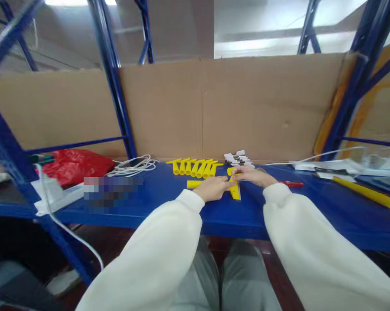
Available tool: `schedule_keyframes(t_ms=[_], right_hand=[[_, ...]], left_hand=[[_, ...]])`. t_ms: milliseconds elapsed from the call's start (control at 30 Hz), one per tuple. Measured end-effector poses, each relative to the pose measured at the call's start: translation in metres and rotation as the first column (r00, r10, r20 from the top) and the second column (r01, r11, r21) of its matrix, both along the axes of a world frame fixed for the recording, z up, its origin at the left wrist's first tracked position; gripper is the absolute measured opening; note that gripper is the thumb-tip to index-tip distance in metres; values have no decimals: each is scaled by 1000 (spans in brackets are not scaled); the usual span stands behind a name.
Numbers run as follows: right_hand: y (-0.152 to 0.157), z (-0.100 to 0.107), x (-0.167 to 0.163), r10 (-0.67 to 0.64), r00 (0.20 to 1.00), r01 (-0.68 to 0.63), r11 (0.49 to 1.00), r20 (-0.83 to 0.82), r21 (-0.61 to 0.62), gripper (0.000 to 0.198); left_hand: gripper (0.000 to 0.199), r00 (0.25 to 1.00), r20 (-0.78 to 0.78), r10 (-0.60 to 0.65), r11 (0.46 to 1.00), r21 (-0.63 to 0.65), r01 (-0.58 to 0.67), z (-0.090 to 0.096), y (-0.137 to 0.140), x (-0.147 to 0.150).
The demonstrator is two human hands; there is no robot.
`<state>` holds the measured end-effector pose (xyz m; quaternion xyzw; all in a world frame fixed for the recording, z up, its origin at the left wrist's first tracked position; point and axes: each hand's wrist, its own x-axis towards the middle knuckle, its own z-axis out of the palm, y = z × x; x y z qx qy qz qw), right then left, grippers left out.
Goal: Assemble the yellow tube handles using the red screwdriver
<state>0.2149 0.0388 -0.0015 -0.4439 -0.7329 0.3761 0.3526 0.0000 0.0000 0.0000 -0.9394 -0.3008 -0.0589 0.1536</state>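
A yellow T-shaped scraper (235,191) lies between my hands on the blue shelf, its crosswise head pointing toward me. What looks like its round handle (193,184) sticks out to the left from under my left hand (213,188). That hand is closed over the handle, and its fingertips reach the head. My right hand (255,176) pinches the upper part of the head, covering some of it. A thin pale strip shows along the head's right edge. Behind my left hand, several similar yellow scrapers (199,168) stand in a row.
Small white-and-black pieces (239,159) are stacked by the cardboard back wall (246,108). A red tool (291,184) lies right of my hand, a yellow bar (368,192) farther right. Leftward are a white cable (138,165) and a red bag (78,166). Blue posts (112,82) rise beside the shelf (169,211).
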Motion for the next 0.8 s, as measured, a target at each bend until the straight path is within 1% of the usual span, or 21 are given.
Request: schedule_keyframes(t_ms=[133, 233, 333, 400, 533, 600, 700, 800], right_hand=[[5, -2, 2, 22, 998, -24, 999, -60, -36, 31], [8, -5, 4, -29, 986, 16, 997, -164, -80, 28], [9, -8, 4, -80, 958, 36, 986, -274, -161, 27], [8, -8, 4, -61, 950, -10, 974, -307, -225, 29], [3, -6, 4, 73, 956, -163, 938, -285, -306, 34], [0, -6, 3, 120, 953, -211, 922, -278, -324, 33], [-4, -6, 3, 151, 955, -236, 909, -257, -343, 30], [-6, -7, 1, 162, 960, -237, 907, -230, -348, 28]], left_hand=[[45, 1000, 15, -7, 1000, 3, 7, -1, 1, 0], [44, 999, 35, -6, 1000, 14, 5, -2, 2, 0], [44, 998, 66, 10, 1000, 27, -11, -2, 5, 0], [44, 996, 88, 20, 999, 30, -23, -3, 7, 0], [44, 991, 122, 50, 998, 24, -54, -4, 10, -1], [44, 989, 135, 61, 998, 18, -64, -5, 12, -2], [42, 984, 167, 59, 998, 9, -61, -6, 14, -2], [37, 977, 206, 55, 998, -7, -55, -8, 16, -3]])
